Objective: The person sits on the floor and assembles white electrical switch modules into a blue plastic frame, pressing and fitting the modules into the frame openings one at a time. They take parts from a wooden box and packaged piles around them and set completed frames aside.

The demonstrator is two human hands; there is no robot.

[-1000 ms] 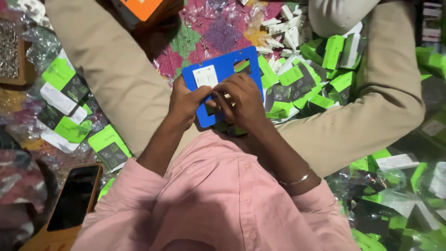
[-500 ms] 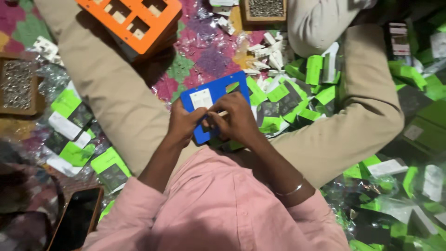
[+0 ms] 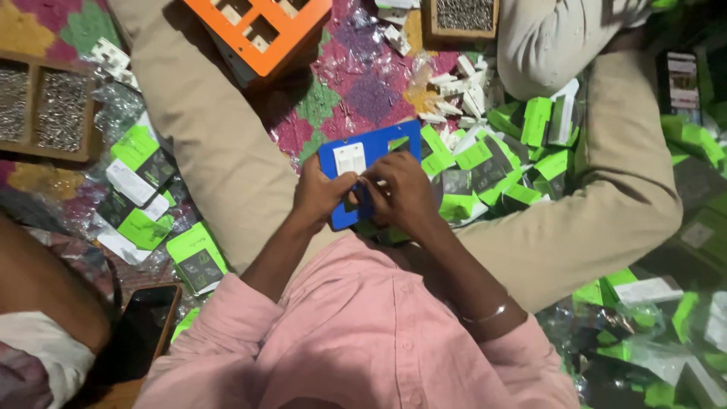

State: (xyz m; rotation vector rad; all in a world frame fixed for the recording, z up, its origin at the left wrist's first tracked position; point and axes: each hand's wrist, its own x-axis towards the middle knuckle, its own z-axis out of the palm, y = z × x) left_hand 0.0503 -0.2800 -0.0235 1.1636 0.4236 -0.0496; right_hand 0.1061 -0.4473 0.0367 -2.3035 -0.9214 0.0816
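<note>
- The person, seated cross-legged in tan trousers and a pink shirt, is holding a blue switch plate in the gap between the knees, over a patterned mat.
- The left hand is gripping the plate's left edge, thumb lying across its face just below a white rocker switch.
- The right hand is curling over the plate's near right part, fingertips pressing together at its middle; whether they are pinching a small part cannot be told.
- Green and black packets are lying heaped just right of the plate, with more packets at the left.
- An orange frame is resting at the far side, and a wooden tray of screws is sitting at the far left.
- A dark phone is lying near the left elbow.
</note>
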